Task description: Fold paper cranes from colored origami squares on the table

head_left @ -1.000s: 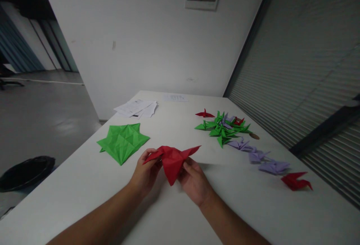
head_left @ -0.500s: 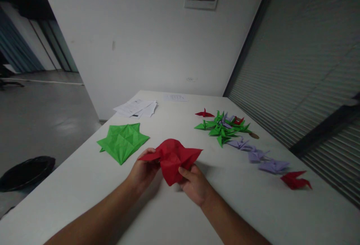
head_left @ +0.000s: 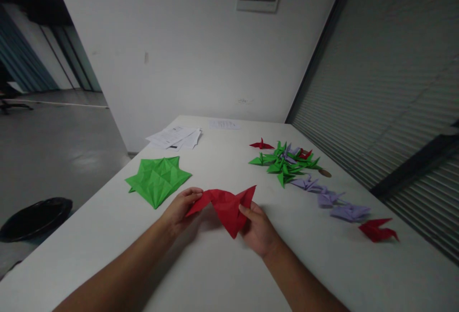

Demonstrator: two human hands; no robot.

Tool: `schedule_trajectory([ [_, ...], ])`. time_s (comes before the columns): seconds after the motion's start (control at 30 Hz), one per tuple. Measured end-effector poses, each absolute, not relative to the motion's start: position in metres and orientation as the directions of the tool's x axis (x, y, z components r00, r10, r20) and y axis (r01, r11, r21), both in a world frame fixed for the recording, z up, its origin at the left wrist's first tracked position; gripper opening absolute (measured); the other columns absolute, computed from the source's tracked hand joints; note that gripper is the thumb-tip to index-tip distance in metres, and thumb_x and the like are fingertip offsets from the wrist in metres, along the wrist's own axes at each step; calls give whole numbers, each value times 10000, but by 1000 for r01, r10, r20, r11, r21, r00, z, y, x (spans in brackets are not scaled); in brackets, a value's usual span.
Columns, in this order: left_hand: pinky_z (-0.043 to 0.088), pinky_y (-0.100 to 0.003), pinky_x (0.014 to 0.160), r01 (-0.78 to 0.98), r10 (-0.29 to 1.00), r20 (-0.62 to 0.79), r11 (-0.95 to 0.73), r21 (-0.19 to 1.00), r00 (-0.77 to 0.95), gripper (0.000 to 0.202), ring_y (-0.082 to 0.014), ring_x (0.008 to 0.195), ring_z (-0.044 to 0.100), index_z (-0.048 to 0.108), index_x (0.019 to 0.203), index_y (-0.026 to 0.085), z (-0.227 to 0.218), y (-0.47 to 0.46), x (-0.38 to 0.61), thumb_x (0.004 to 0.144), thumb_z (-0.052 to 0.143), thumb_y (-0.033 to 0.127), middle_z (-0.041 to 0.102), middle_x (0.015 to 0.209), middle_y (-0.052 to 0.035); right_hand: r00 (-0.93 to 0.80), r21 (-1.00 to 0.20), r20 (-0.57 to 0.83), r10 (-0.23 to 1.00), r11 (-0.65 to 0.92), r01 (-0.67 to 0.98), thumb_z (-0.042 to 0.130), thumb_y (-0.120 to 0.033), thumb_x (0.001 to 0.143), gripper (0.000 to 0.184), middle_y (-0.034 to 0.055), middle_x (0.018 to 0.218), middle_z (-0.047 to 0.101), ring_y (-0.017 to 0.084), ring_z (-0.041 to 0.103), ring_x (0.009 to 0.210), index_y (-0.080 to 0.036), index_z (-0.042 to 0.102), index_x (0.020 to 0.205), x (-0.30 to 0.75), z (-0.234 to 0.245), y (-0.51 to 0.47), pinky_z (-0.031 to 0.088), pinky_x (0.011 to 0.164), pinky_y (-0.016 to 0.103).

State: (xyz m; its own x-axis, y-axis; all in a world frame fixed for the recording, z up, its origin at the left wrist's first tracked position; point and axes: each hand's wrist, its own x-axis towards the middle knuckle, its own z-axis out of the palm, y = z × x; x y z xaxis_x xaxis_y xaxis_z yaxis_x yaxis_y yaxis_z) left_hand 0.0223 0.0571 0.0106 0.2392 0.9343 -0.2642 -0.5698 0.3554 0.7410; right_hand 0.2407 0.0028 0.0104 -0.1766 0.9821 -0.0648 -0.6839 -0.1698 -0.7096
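Observation:
Between my hands, above the white table (head_left: pixel 211 274), is a red sheet of origami paper (head_left: pixel 229 208), creased and partly unfolded. Its left flap is pinched in my left hand (head_left: pixel 182 209). On the other side, my right hand (head_left: pixel 258 228) grips the paper with the thumb on the front face; its fingers are mostly hidden behind. Left of the red paper lies a green creased sheet (head_left: pixel 158 179), opened out, with at least one more corner showing under it.
Green, purple and red folded cranes (head_left: pixel 285 161) cluster at the back right. Purple cranes (head_left: pixel 328 198) and a red crane (head_left: pixel 378 230) run toward the front right. Printed papers (head_left: pixel 175 137) lie at the back left. A black bin (head_left: pixel 36 219) stands left of the table.
The red paper has gone from a bulging, cupped shape to a narrower, stretched one, its lower point shifting right. My right hand has moved slightly right. Both hands still hold it.

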Motion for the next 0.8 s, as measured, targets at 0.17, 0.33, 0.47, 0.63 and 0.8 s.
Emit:
schedule_trajectory([
  [0.17, 497, -162, 503, -551, 919, -207, 369, 749, 335, 158, -129, 593, 679, 665, 782, 129, 14, 59, 18, 745, 813, 86, 703, 715, -54, -171, -739, -39, 985, -143, -658, 828, -240, 782, 290, 98, 1045, 804, 261, 748, 984, -168, 746, 1051, 248, 17, 4, 536, 970, 408],
  [0.33, 486, -154, 468, -535, 903, -254, 412, 737, 346, 136, -122, 557, 669, 680, 802, 125, 16, 61, 12, 747, 786, 59, 699, 707, -49, -208, -749, -11, 978, -146, -646, 803, -226, 779, 287, 117, 1035, 805, 288, 747, 1009, -155, 748, 1052, 252, 21, 4, 531, 992, 453],
  [0.47, 510, -186, 486, -502, 897, -258, 419, 757, 359, 131, -136, 550, 664, 677, 809, 134, 18, 59, 13, 756, 791, 95, 690, 698, -44, -237, -744, -6, 972, -162, -648, 806, -235, 764, 307, 121, 1028, 806, 301, 748, 1012, -150, 746, 1053, 254, 20, 2, 531, 995, 475],
  [0.63, 547, -227, 609, -539, 909, -211, 388, 748, 360, 131, -164, 682, 699, 691, 839, 146, 17, 56, 18, 772, 802, 160, 710, 802, -59, -243, -717, -11, 970, -177, -674, 775, -245, 800, 300, 119, 1061, 801, 304, 732, 1067, -168, 735, 1087, 251, 19, 2, 531, 1005, 493],
  [0.8, 569, -348, 809, -617, 884, -141, 417, 667, 445, 378, -239, 880, 727, 698, 1149, 215, 19, 48, 22, 855, 735, 450, 746, 1063, -111, -203, -691, -37, 978, -172, -702, 738, -246, 849, 242, 110, 1085, 799, 283, 739, 1050, -173, 736, 1080, 250, 18, 5, 531, 1019, 486],
])
